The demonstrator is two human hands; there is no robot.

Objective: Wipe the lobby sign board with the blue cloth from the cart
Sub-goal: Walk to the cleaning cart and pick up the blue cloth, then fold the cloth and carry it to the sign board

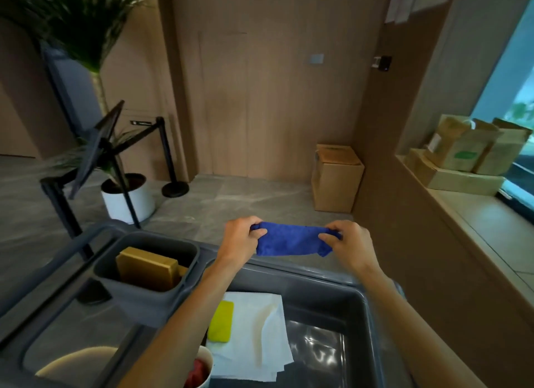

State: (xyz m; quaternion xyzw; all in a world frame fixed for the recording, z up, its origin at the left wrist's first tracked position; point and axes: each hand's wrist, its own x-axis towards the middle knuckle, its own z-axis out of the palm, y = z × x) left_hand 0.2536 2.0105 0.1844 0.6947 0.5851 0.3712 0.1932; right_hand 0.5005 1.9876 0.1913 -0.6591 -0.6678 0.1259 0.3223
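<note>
Lying low in the frame, white paper and a yellow sponge sat in the grey cart. Above it, left hand and right hand pinched the blue cloth taut at centre. Farther left stood the tilted sign board.

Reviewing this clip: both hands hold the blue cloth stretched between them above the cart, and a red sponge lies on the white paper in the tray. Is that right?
Not quite. The left hand and right hand do hold the blue cloth above the cart, but the sponge on the white paper is yellow, not red, as the head view shows.
</note>
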